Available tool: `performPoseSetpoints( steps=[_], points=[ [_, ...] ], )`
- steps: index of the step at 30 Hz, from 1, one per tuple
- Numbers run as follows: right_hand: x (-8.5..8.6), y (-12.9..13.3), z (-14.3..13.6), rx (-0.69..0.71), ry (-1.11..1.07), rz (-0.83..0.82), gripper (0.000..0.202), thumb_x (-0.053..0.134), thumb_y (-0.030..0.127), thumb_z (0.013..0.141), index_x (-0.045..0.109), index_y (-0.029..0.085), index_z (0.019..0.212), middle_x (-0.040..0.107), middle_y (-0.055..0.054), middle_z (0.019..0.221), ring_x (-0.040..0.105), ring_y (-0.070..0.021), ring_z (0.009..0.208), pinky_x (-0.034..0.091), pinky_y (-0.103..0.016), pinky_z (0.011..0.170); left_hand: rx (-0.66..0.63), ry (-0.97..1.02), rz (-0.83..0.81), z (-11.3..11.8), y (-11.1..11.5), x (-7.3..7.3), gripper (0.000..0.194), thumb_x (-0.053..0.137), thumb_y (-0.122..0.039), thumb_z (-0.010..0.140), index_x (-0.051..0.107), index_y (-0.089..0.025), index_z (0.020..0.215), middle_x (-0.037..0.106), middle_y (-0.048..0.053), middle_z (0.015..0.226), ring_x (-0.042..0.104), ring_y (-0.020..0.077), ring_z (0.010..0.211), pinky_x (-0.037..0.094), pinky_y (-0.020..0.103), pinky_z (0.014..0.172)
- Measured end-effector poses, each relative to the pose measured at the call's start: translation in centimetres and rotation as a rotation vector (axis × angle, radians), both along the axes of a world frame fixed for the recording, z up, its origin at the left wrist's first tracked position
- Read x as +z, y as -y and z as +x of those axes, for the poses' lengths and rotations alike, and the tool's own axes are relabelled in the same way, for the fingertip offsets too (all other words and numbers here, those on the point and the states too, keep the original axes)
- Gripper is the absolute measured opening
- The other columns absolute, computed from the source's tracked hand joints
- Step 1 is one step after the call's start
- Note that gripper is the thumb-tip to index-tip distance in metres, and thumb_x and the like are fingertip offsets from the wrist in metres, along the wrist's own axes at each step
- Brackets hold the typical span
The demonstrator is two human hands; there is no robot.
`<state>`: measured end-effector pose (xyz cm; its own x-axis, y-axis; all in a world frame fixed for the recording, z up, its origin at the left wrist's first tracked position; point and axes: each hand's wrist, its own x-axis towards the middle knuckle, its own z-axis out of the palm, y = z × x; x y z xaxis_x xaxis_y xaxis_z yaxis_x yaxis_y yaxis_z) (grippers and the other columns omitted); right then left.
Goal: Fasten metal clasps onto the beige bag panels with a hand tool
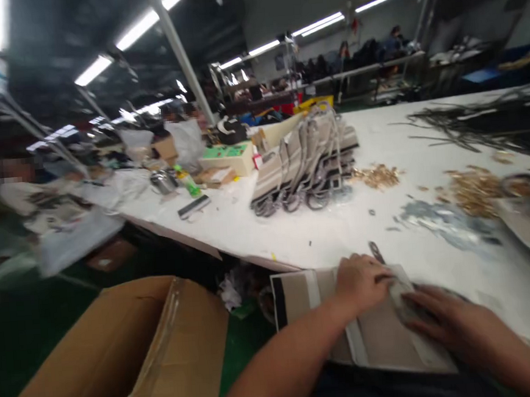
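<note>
A flat beige bag point(376, 330) with a white stripe and a dark band at one end lies on its side, overhanging the near edge of the tabletop point(295, 233).

We counted two hands at the lower right of the frame, the left hand point(361, 284) and the right hand point(444, 319), both on one flat beige bag point(381, 336). One open cardboard box point(121, 356) sat lower left. We saw two heaps of brass fittings point(377, 176) on the worktop point(304, 232), one stack of bags point(305, 158), and one green bottle point(186, 181).
</note>
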<state>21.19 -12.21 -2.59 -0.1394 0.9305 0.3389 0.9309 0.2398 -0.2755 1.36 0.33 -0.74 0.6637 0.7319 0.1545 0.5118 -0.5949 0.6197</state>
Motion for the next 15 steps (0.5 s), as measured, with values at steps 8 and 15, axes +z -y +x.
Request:
performPoseSetpoints(
  steps=[8, 15],
  points=[
    [1.7, 2.1, 0.5, -0.105, -0.064, -0.290, 0.034, 0.066, 0.048, 0.101, 0.075, 0.034, 0.131, 0.076, -0.004, 0.123, 0.079, -0.0247, 0.091, 0.062, -0.034, 0.076, -0.012, -0.010, 0.145, 0.4, -0.9, -0.1, 0.015, 0.078, -0.040, 0.098, 0.083, -0.033, 0.110, 0.077, 0.000, 0.121, 0.066, 0.0232, 0.117, 0.051, 0.043, 0.098],
    [2.6, 1.3, 0.0, -0.105, -0.013, -0.328, 0.036, 0.065, 0.046, 0.100, 0.078, 0.034, 0.132, 0.075, -0.006, 0.118, 0.077, -0.0248, 0.090, 0.059, -0.035, 0.077, -0.015, -0.005, 0.149, 0.4, -0.7, -0.2, 0.017, 0.074, -0.043, 0.101, 0.083, -0.034, 0.112, 0.076, 0.001, 0.122, 0.064, 0.0237, 0.118, 0.050, 0.043, 0.101]
  ],
)
